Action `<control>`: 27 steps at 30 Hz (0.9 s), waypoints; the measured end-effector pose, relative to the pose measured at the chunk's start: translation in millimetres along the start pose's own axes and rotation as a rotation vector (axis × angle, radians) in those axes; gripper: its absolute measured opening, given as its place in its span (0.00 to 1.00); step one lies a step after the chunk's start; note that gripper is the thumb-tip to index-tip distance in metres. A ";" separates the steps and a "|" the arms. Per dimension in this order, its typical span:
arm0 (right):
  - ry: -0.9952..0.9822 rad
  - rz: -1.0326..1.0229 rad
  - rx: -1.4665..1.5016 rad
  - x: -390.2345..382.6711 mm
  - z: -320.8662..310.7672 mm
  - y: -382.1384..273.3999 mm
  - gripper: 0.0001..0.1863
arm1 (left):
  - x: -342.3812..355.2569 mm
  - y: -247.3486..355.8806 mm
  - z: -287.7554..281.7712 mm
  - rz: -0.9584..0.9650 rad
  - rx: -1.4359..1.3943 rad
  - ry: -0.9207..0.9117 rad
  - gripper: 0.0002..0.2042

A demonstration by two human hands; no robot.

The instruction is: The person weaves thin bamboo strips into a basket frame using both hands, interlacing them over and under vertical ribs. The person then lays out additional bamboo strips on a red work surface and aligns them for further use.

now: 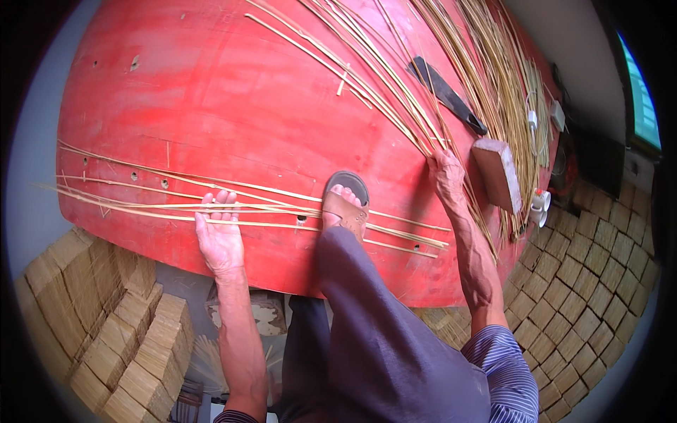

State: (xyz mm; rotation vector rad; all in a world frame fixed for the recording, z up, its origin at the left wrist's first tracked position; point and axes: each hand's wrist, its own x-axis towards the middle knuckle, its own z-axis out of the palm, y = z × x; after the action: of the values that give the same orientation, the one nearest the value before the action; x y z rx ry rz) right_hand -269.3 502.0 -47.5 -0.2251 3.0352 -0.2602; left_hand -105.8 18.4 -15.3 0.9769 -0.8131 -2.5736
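Several thin bamboo strips (141,206) lie across the near part of the red board, and my sandalled foot (345,204) presses down on them. My left hand (221,233) is palm up at these strips, its fingers stretched out and open, with strips crossing the fingers. On the right, my right hand (446,173) is closed around the near ends of a few longer strips (381,99), which fan out toward the far side. The fingertips of that hand are partly hidden. Just beyond it lies a dark-bladed knife (444,92).
A big pile of long strips (493,77) covers the right side of the red board (211,92). A brownish block (496,175) rests on it, near a white mug (541,204). Straw-coloured bundles are stacked at left (134,338) and right (578,296), below the board.
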 end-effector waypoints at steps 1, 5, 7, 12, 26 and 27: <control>-0.007 -0.005 0.021 0.5 0.4 2.8 0.09 | -0.3 1.1 0.1 -0.002 -0.057 0.010 0.27; -0.012 -0.081 0.212 8.1 -16.9 2.3 0.05 | 0.0 3.6 -3.1 -0.044 -0.230 -0.048 0.32; 0.056 -0.125 0.305 14.9 -37.8 -7.6 0.02 | -1.5 3.7 -5.2 -0.069 -0.325 -0.098 0.33; 0.117 -0.180 0.464 34.1 -108.5 -92.4 0.03 | 6.2 -2.6 -26.8 -0.128 -0.406 -0.053 0.33; -0.412 -0.754 0.535 -8.6 -59.0 -306.2 0.09 | 1.5 19.6 18.5 -0.239 -0.112 -0.258 0.33; -0.448 -0.729 0.517 -6.6 -67.6 -305.5 0.08 | 1.6 20.8 19.2 -0.239 -0.091 -0.273 0.31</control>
State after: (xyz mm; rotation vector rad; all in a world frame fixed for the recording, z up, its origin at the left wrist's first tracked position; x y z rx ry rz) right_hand -227.1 216.2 72.9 -1.1468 2.2312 -0.8769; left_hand -118.9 8.7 7.9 0.7460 -0.6695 -2.9681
